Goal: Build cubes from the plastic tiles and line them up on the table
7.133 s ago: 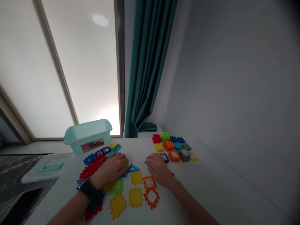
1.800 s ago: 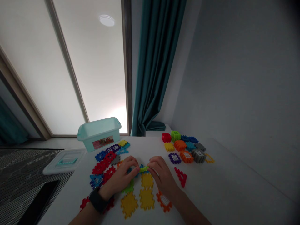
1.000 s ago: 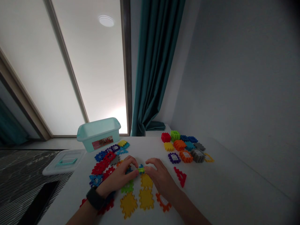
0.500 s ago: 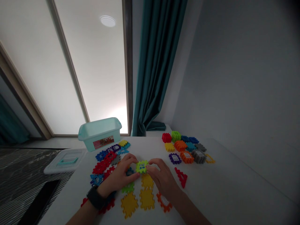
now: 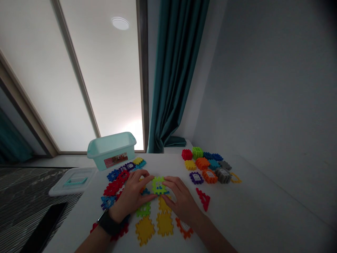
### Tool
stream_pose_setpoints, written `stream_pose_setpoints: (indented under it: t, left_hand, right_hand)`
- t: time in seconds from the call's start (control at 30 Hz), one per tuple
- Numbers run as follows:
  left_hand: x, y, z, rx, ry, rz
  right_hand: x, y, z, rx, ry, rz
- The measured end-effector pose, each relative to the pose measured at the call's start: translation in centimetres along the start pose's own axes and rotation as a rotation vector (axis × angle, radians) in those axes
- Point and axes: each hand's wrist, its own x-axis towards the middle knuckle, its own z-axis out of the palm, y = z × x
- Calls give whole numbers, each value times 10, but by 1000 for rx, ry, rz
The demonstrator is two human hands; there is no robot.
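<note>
A lime-green interlocking block tile (image 5: 158,185) with notched edges and window openings is held between my two hands above the table. My left hand (image 5: 135,188), a dark watch on its wrist, grips the tile's left side with thumb and fingers. On the other side, the fingers and thumb of my right hand (image 5: 179,196) pinch its right edge. Just below lie yellow tiles (image 5: 165,224), one partly covered by my right hand. Another yellow tile (image 5: 145,230) and a second lime-green tile (image 5: 143,210) lie nearer my left forearm. An orange tile (image 5: 184,228) is partly under my right forearm.
Red tiles (image 5: 112,188) and blue tiles (image 5: 107,202) spread along the left. Sorted stacks, including an orange stack (image 5: 210,176) and a grey stack (image 5: 223,175), stand back right. A red triangle (image 5: 203,199) lies nearby. A mint bin (image 5: 91,149) and its clear lid (image 5: 56,186) sit back left.
The lime-green tile has tilted so its face shows differently. The fingers of both hands have shifted on its edges, the right thumb moving below it.
</note>
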Motion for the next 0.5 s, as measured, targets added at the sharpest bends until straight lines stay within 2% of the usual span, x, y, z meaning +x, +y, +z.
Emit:
stream_pose_setpoints:
  t: [0.5]
  left_hand:
    - [-1,3,6,52,-12,-43]
  right_hand:
    - [2,3,2,-6,21,20]
